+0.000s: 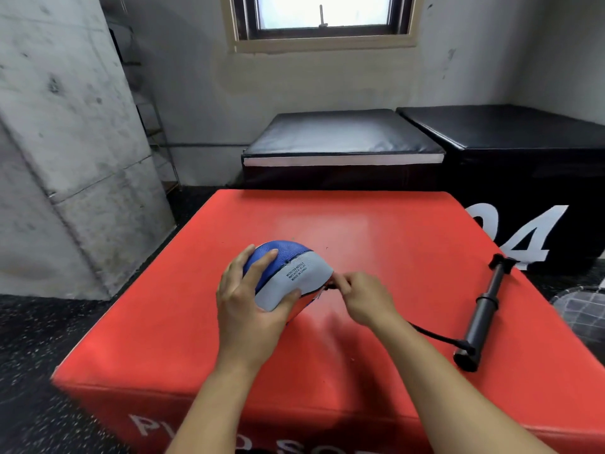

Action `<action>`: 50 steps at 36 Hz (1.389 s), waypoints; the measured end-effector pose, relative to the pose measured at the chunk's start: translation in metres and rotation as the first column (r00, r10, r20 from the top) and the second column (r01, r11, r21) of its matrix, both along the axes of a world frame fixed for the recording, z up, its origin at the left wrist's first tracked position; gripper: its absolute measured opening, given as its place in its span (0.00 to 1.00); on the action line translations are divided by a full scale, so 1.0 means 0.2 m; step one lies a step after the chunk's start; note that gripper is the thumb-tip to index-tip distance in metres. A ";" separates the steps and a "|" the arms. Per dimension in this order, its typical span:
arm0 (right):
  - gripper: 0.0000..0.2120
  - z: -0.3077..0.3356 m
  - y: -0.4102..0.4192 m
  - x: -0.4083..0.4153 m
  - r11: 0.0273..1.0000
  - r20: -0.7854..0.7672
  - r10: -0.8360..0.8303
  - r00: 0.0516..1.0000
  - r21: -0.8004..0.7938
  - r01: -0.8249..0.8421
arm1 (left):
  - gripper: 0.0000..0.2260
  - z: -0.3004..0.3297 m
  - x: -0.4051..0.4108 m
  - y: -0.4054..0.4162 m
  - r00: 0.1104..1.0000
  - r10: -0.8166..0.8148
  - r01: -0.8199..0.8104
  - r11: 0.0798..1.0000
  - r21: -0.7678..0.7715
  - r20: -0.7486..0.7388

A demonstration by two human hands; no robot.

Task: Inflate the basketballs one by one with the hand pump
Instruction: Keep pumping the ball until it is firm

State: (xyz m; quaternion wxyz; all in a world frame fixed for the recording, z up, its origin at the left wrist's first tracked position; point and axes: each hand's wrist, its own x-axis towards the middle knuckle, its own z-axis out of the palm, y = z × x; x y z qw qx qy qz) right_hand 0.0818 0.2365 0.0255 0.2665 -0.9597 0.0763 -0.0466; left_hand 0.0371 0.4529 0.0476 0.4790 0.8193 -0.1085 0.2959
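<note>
Head view: limp pebbled basketball (pixel 288 273) mid-box, well clear of the red vinyl box (pixel 376 231) edges.
Left hand (pixel 248 303) cups it; right hand (pixel 366 299) pinches the hose tip (pixel 330 286); black tubular pump (pixel 484 312) lies near the right edge.

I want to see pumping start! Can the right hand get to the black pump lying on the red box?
Probably yes. The pump lies bare on the red box to the right hand's side, with nothing between them. But that hand is pinching the hose end at the ball, so it must let go first.
</note>
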 end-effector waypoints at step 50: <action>0.14 0.29 -0.05 -0.41 0.949 0.699 0.103 0.708 0.143 -0.279 | 0.27 0.04 -0.05 -0.22 0.992 -0.129 0.127 0.986 0.106 0.011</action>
